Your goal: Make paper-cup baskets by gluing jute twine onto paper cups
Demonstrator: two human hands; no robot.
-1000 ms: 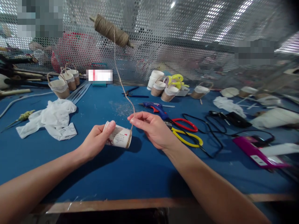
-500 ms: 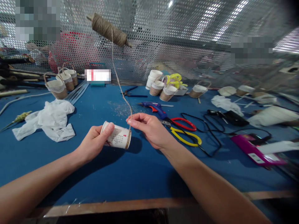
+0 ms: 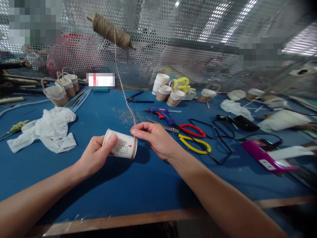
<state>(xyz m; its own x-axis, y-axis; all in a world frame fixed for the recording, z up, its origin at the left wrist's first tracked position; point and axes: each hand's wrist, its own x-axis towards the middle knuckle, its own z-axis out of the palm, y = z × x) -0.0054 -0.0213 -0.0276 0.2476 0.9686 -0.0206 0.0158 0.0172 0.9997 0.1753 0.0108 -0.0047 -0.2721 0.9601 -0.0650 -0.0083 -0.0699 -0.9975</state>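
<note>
My left hand (image 3: 95, 152) is closed round a white paper cup (image 3: 122, 147) with print and a red mark on its side. The cup lies tilted on its side in the air, its base to the right. A band of brown twine runs round the base end. Between thumb and fingertips my right hand (image 3: 155, 138) pinches the twine (image 3: 124, 94) close to that base. From there the strand rises to a spool of twine (image 3: 111, 31) hung on the perforated metal screen.
A blue glue gun (image 3: 164, 115) and red-and-yellow-handled scissors (image 3: 195, 143) lie right of my hands, among black cables. Pliers (image 3: 140, 98) lie behind. Twine-wrapped cups (image 3: 56, 96) stand at left and back. White cloth (image 3: 46, 129) lies left, a purple power strip (image 3: 268, 162) right.
The whole view has shifted slightly, so most things appear a little further left. Both hands keep their hold on the cup and the twine, with hardly any change between them.
</note>
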